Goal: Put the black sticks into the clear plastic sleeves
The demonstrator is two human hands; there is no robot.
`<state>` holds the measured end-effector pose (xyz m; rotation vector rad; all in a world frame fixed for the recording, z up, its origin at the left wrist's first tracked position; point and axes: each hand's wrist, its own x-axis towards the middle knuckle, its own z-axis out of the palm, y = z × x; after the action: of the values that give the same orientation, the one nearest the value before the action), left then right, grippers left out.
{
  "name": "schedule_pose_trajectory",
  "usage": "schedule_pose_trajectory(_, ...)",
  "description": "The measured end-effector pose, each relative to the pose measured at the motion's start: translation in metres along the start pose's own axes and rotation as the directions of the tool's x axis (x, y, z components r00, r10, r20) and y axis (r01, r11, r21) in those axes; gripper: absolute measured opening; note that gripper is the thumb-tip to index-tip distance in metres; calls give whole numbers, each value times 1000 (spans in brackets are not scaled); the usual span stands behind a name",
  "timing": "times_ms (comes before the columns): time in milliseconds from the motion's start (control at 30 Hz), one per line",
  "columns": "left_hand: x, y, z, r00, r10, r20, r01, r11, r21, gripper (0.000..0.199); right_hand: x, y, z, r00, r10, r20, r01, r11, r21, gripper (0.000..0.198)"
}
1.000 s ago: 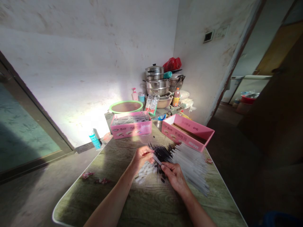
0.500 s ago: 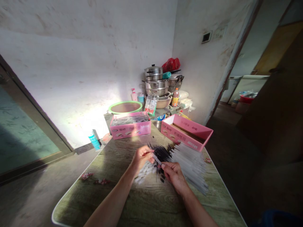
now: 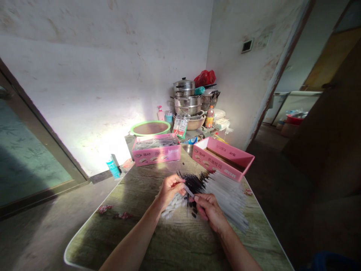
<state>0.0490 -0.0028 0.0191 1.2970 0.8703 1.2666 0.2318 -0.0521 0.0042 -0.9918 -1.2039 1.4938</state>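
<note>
Between my two hands is a short translucent whitish plastic tube point(image 3: 189, 191). Its upper left end is pinched in the fingertips of my left hand point(image 3: 170, 188). My right hand point(image 3: 209, 209) is closed on the lower right end. Thin black sticks point(image 3: 193, 181) lie in a pile just beyond my hands. To the right, long clear plastic tubes point(image 3: 227, 199) are heaped side by side. Small white pieces point(image 3: 172, 206) lie under my left hand, partly hidden by it. A few small black pieces point(image 3: 194, 215) rest by my right fingers.
A pink box point(image 3: 158, 157) filled with thin grey-white sticks stands at the table's far left. Another pink box point(image 3: 222, 160), its brown bottom showing, stands at the far right. Behind them are stacked pots point(image 3: 187, 105), a green-rimmed tray point(image 3: 149, 134) and a bottle point(image 3: 209, 117).
Both hands keep their hold on the tube in almost the same place. The whole view has shifted very slightly; nothing on the table has visibly moved.
</note>
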Motion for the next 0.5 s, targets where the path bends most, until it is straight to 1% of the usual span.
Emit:
schedule_pose_trajectory(67, 1, 0, 0, 1000, -3, -5, 3, 1000, 9, 25, 0, 0, 2, 1000, 10, 3, -10, 1000, 28, 42)
schedule_pose_trajectory(200, 2, 1, 0, 999, -20, -34, 20, 1000, 15, 28, 2, 3, 5, 1000, -16, -6, 17, 998, 61, 43)
schedule_pose_trajectory(333, 3, 2, 0, 999, -41, -28, 42, 999, 30, 27, 2, 3, 5, 1000, -26, 2, 26, 999, 20, 43)
schedule_pose_trajectory(500, 3, 2, -3, 999, -21, -28, 23, 997, 72, 27, 2, 2, 3, 999, -35, -13, 35, 999, -42, 44)
